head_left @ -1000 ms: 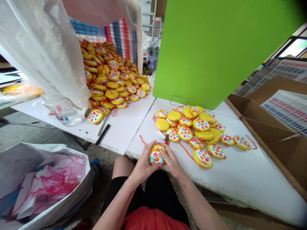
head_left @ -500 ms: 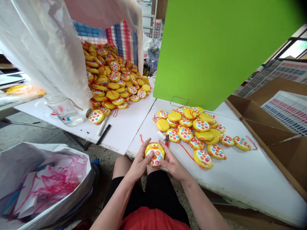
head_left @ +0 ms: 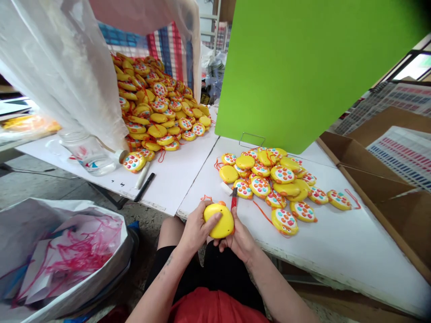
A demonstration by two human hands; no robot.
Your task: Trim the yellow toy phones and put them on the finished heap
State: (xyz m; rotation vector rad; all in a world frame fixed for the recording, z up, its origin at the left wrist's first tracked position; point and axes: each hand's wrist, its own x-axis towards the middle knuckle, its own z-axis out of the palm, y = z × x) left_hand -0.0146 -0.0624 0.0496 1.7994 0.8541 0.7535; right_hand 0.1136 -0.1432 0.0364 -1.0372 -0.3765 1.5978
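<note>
A yellow duck-shaped toy [head_left: 220, 228] is held over the table's front edge, its plain back with small screw holes facing up. My left hand [head_left: 198, 229] grips its left side, thumb pressed on the back. My right hand [head_left: 239, 237] closes on its right edge, with some fingertips curled below it. An orange cord loop [head_left: 206, 198] sticks out beyond the left fingers. Just past my right hand lies a red-handled cutter knife [head_left: 234, 199], next to a small white piece [head_left: 226, 188]. Similar duck toys [head_left: 260, 187] are piled to the right, many showing coloured buttons.
A large heap of these toys [head_left: 158, 119] spills from a lined bag at the back left. A clear jar [head_left: 90, 157], a black marker [head_left: 144, 187] and a green board [head_left: 286, 67] stand or lie around. Cardboard boxes [head_left: 373, 179] are at right; a white sack [head_left: 114, 269] with pink strings is at lower left.
The duck toy has been turned over in my hands, from its button face to its plain back. My right hand has shifted lower along its edge.
</note>
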